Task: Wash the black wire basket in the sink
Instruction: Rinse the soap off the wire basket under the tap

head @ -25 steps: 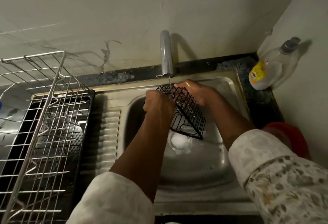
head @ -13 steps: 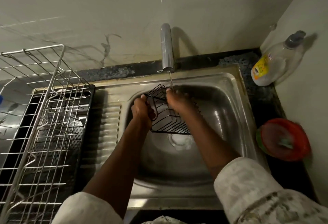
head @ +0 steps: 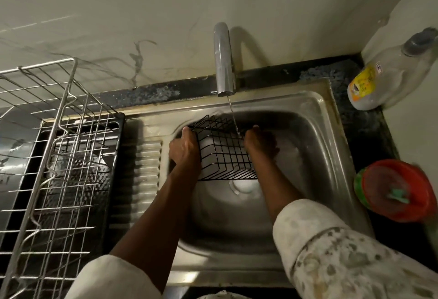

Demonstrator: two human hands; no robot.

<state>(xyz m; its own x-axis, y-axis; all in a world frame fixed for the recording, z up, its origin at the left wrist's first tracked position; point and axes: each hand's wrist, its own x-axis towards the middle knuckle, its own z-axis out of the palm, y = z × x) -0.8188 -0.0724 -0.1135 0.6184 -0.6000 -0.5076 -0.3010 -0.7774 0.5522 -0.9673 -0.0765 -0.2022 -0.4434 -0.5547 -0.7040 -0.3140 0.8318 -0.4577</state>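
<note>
The black wire basket (head: 224,150) is held over the steel sink (head: 317,137), below the tap (head: 222,61). A thin stream of water falls from the tap onto the basket's far right corner. My left hand (head: 184,148) grips the basket's left side, fingers curled over its rim. My right hand (head: 259,143) holds the right side, with its fingers hidden behind the wires.
A steel wire dish rack (head: 54,156) on a black tray stands left of the sink. A soap bottle (head: 388,78) leans in the back right corner. A red and green round plastic item (head: 395,189) sits on the dark counter at the right.
The basket has turned from tilted on edge to nearly level under the tap. My hands have moved apart to its left and right sides, lower in the sink.
</note>
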